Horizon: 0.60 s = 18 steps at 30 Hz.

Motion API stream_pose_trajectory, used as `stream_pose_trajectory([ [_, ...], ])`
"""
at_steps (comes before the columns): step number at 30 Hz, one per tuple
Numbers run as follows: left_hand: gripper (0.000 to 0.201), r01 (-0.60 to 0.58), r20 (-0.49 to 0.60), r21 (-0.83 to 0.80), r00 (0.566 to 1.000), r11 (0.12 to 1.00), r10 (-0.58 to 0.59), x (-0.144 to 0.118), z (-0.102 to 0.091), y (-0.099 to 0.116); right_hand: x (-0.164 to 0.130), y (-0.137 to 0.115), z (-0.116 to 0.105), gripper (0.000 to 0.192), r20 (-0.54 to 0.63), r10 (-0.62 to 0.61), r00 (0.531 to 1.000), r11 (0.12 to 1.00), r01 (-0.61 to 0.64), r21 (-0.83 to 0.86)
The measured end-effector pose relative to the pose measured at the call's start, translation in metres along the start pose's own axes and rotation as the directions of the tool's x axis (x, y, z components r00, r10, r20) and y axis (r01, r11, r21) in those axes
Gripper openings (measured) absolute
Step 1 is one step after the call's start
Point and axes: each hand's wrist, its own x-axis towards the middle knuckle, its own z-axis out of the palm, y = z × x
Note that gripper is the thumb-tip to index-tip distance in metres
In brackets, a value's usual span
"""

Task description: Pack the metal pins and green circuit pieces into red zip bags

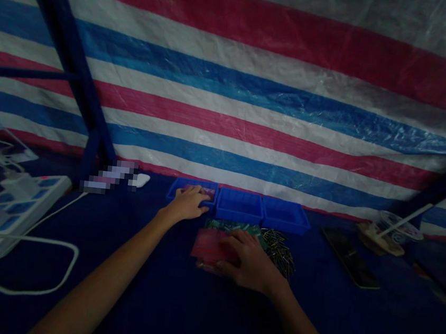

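The left hand [187, 203] reaches into the leftmost blue bin [193, 191] at the counter's far edge, fingers curled over something reddish inside. Nearer, just right, the right hand [250, 263] lies flat, fingers spread on a red board [209, 246], its long axis crosswise, pins [280, 250] beside it.

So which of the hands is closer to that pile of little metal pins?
The right hand. It rests on a red piece beside the pile of metal pins. The left hand is farther away, on the leftmost blue tray.
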Motion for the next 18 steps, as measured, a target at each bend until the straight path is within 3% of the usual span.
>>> stream_pose_trajectory([
  [6,0.032,-0.102,0.007,-0.022,0.995,0.994,0.103,-0.0015,0.0009,-0.0043,0.0014,-0.0009,-0.0019,0.044,0.018,0.022,1.000,0.999,-0.022,0.034],
  [11,0.049,-0.067,0.029,-0.036,0.997,0.997,0.068,0.0060,-0.0008,-0.0044,0.0019,-0.0016,-0.0025,0.042,0.029,0.034,0.999,0.999,-0.036,0.038],
  [18,0.034,-0.147,0.057,0.020,0.988,0.989,0.146,0.0045,-0.0003,-0.0053,0.0029,-0.0019,-0.0005,0.042,0.023,0.038,0.999,0.998,-0.039,0.047],
])
